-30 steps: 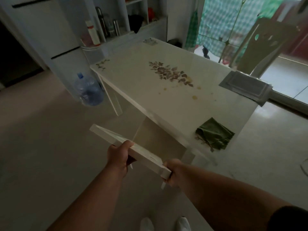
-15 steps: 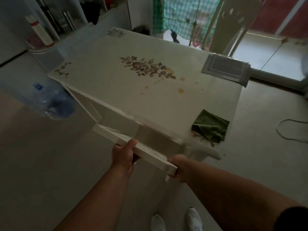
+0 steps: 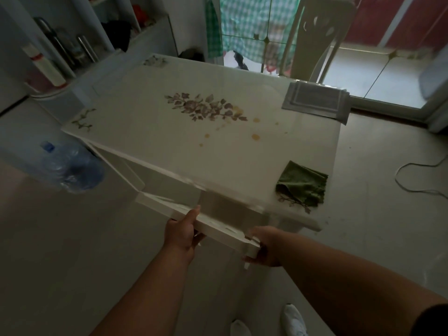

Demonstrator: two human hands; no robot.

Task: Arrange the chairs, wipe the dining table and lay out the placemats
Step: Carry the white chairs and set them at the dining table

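A white chair [image 3: 169,209] stands at the near side of the white dining table [image 3: 150,132], its top rail close under the table edge. My left hand [image 3: 181,235] grips the middle of that rail and my right hand [image 3: 264,246] grips its right end. The table top has a flower print and several yellow stains. A crumpled green cloth [image 3: 301,183] lies at the near right corner. Grey folded placemats [image 3: 316,100] sit stacked at the far right corner. A second white chair [image 3: 317,37] stands beyond the table.
A blue water bottle [image 3: 70,166] lies on the floor left of the table. White shelves [image 3: 80,52] with flasks stand at the back left. A cable [image 3: 421,175] loops over the floor on the right. A glass door is behind the far chair.
The chair has moved forward with both hands on its rail, and its top now sits nearer the table edge. My view has come closer to the table.
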